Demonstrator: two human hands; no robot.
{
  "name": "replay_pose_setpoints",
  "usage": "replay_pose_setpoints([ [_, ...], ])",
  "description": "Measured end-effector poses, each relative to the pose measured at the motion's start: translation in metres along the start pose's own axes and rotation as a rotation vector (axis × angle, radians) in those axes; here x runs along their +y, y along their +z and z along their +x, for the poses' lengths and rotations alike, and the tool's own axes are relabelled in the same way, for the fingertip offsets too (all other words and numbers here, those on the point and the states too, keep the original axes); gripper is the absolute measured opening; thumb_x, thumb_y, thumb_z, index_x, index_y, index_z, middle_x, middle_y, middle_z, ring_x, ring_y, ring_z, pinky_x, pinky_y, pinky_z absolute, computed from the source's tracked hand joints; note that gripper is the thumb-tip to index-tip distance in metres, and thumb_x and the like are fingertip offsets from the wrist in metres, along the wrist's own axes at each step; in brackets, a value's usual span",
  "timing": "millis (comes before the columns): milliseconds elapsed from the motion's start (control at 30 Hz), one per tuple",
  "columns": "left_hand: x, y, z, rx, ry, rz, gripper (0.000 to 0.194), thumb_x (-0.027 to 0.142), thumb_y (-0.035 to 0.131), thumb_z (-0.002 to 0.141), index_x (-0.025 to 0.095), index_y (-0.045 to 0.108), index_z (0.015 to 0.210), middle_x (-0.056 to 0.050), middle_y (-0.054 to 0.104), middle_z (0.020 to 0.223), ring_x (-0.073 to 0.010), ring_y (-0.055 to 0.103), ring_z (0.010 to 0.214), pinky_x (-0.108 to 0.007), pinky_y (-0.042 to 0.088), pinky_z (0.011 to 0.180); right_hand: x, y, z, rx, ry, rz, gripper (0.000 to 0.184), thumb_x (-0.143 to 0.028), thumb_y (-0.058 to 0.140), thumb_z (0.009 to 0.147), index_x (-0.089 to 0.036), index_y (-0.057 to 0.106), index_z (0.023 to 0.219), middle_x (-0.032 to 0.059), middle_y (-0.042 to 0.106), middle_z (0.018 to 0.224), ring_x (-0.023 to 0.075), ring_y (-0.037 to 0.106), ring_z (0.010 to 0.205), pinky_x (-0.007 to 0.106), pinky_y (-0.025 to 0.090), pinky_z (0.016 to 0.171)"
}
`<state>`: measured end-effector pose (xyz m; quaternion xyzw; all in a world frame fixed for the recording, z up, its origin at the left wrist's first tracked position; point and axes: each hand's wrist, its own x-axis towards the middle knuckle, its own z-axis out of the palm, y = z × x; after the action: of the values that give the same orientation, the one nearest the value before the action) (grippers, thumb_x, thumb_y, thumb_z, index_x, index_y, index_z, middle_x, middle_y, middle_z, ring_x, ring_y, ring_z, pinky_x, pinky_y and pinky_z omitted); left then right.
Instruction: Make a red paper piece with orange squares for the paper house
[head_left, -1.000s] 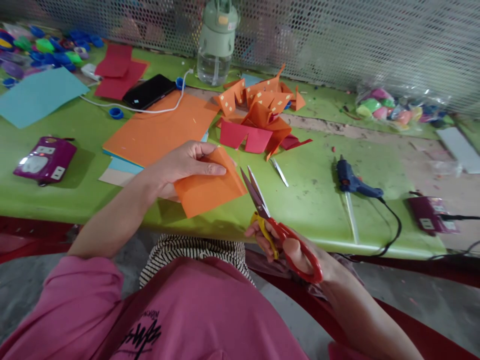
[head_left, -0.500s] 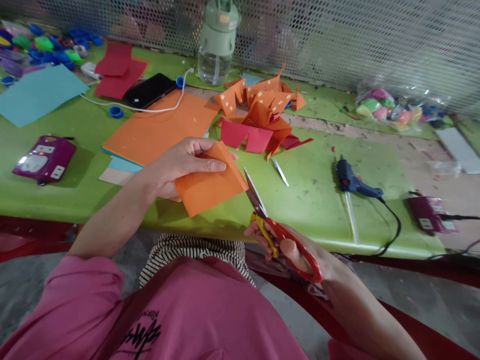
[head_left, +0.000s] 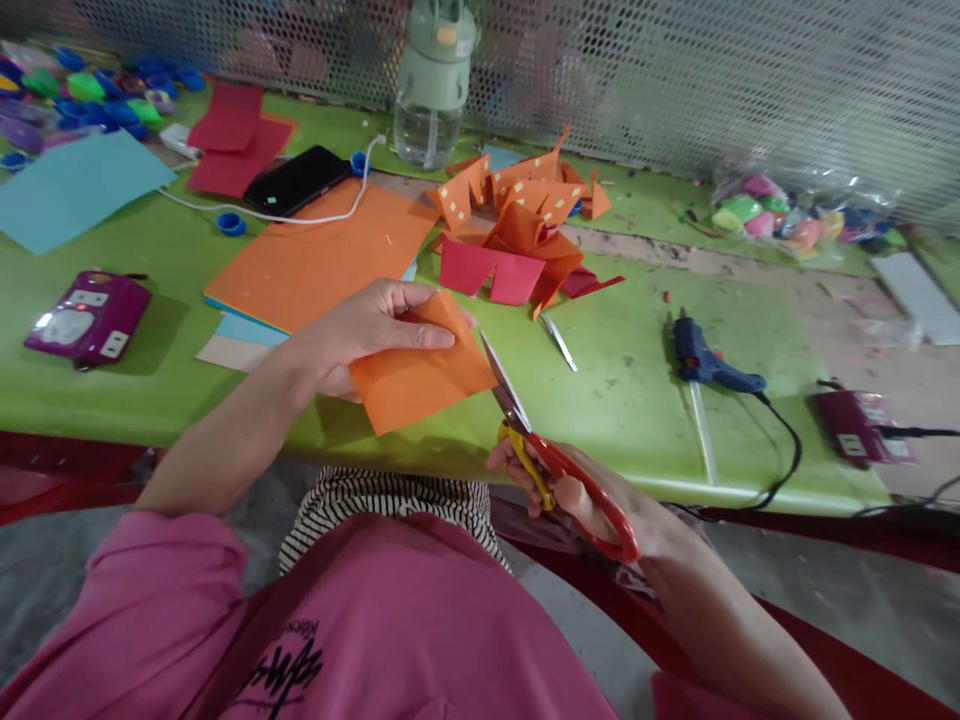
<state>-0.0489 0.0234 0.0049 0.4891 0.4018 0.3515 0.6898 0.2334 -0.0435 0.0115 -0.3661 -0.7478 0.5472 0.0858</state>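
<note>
My left hand point(head_left: 397, 325) pinches a folded piece of orange paper point(head_left: 420, 385) with the thumb on top, above the table's front edge. In my right hand point(head_left: 559, 490) is a pair of scissors point(head_left: 581, 490) with one red and one yellow handle. The blades point up and away, slightly parted, and lie by the right edge of the paper; I cannot tell whether they touch it. Beyond the paper sits a pile of cut and folded orange paper pieces point(head_left: 536, 200), some with pale yellow squares, along with a red folded piece point(head_left: 491, 270).
A small metal blade-like tool point(head_left: 559, 343) and a blue glue gun point(head_left: 712, 360) lie on the right of the green table point(head_left: 615, 420). Farther left are orange sheets point(head_left: 322, 260), a black phone point(head_left: 298, 180), a white cable point(head_left: 262, 215) and a purple power socket point(head_left: 90, 318). A water bottle point(head_left: 433, 90) stands behind.
The scissors and my right hand have shifted very slightly left and up toward the paper. The paper in my left hand has tilted a little. Nothing was let go.
</note>
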Motion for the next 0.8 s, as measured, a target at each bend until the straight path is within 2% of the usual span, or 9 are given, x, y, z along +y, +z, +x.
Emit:
replay_pose_setpoints([
  [100, 0.0, 0.0, -0.001, -0.002, -0.005, 0.003, 0.026, 0.031, 0.08, 0.076, 0.02, 0.074, 0.099, -0.001, 0.078, 0.094, -0.0164, 0.074, 0.081, -0.025, 0.059, 0.072, -0.006, 0.002, 0.0, 0.054, 0.069, 0.038, 0.074, -0.083, 0.031, 0.086, -0.017, 0.061, 0.104, 0.0001, 0.051, 0.067, 0.0133, 0.047, 0.058, 0.027, 0.045, 0.052],
  [200, 0.0, 0.0, -0.001, -0.008, -0.008, 0.005, 0.027, 0.031, 0.08, 0.076, 0.02, 0.074, 0.099, -0.002, 0.078, 0.094, -0.0168, 0.074, 0.081, -0.025, 0.059, 0.072, -0.008, 0.003, 0.0, 0.06, 0.071, 0.073, 0.073, -0.083, 0.034, 0.085, -0.018, 0.062, 0.102, -0.0008, 0.05, 0.065, 0.0127, 0.046, 0.057, 0.027, 0.046, 0.052],
  [400, 0.0, 0.0, -0.001, -0.026, 0.003, -0.008, 0.025, 0.03, 0.08, 0.076, 0.02, 0.074, 0.099, -0.001, 0.078, 0.093, -0.0154, 0.074, 0.08, -0.024, 0.058, 0.072, 0.001, 0.005, -0.001, 0.061, 0.082, 0.119, 0.075, -0.086, 0.036, 0.082, -0.018, 0.062, 0.099, -0.001, 0.051, 0.064, 0.012, 0.049, 0.056, 0.026, 0.046, 0.052],
  [633, -0.001, 0.002, -0.001, -0.013, -0.017, -0.016, 0.026, 0.03, 0.08, 0.076, 0.02, 0.074, 0.099, -0.002, 0.078, 0.094, -0.0166, 0.074, 0.081, -0.025, 0.059, 0.073, 0.003, 0.005, -0.002, 0.038, 0.117, 0.271, 0.065, -0.08, 0.048, 0.083, -0.018, 0.06, 0.098, -0.0017, 0.05, 0.07, 0.01, 0.048, 0.056, 0.024, 0.044, 0.05],
  [800, -0.003, 0.002, 0.0, -0.02, -0.031, -0.037, 0.025, 0.029, 0.08, 0.076, 0.02, 0.073, 0.098, -0.001, 0.078, 0.094, -0.0161, 0.074, 0.08, -0.026, 0.059, 0.073, 0.005, 0.007, -0.002, 0.051, 0.157, 0.341, 0.069, -0.082, 0.051, 0.08, -0.017, 0.062, 0.097, -0.0033, 0.049, 0.067, 0.0085, 0.048, 0.053, 0.022, 0.041, 0.048],
])
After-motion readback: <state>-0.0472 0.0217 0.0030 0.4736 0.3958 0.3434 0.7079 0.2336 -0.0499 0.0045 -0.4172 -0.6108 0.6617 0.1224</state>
